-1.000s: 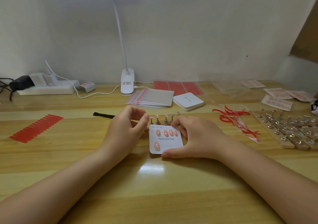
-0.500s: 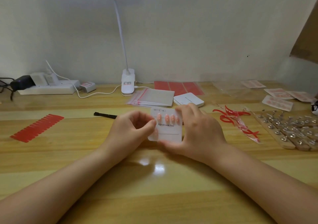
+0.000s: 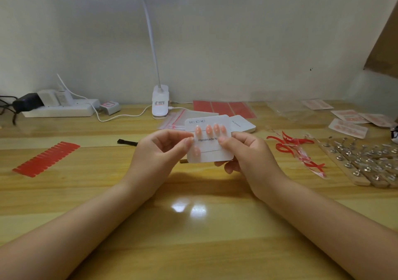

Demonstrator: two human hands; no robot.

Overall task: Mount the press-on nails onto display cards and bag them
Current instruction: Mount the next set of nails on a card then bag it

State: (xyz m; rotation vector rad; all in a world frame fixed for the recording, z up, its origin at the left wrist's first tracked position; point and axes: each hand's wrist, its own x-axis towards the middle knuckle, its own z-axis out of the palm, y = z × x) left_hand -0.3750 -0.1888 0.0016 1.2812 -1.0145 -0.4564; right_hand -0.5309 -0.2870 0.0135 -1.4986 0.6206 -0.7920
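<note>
**Card with pink nails held up between two hands**

Strip of red adhesive tabs (image 3: 46, 158) lies at the far left on the wooden table (image 3: 193, 236). Behind it, against the wall, a white power strip (image 3: 62, 108) carries a black adapter and white plugs. A black brush handle (image 3: 127, 142) lies just left of the hands, and a white clip lamp (image 3: 160, 102) stands far in the middle, its thin neck going up.

The left hand (image 3: 160, 157) has curled fingers; its thumb and forefinger pinch the left edge of the display card (image 3: 210, 148). The card is lifted above the table, in the middle of the scene, its face toward the camera. Four pink press-on nails (image 3: 210, 129) sit in a row on its upper part and one more is low at the left. The right hand (image 3: 247, 157) grips the right side of the card, thumb on the front and the other fingers curled behind.

Behind the card lie zip bags (image 3: 174, 120) with red strips, a stack of blank white cards (image 3: 243, 123) and red sheets (image 3: 224, 108). To the right lie red peeled liners (image 3: 297, 150), then wooden nail stands (image 3: 364, 161) with metal holders. Far right are packets of printed stickers (image 3: 349, 126).
</note>
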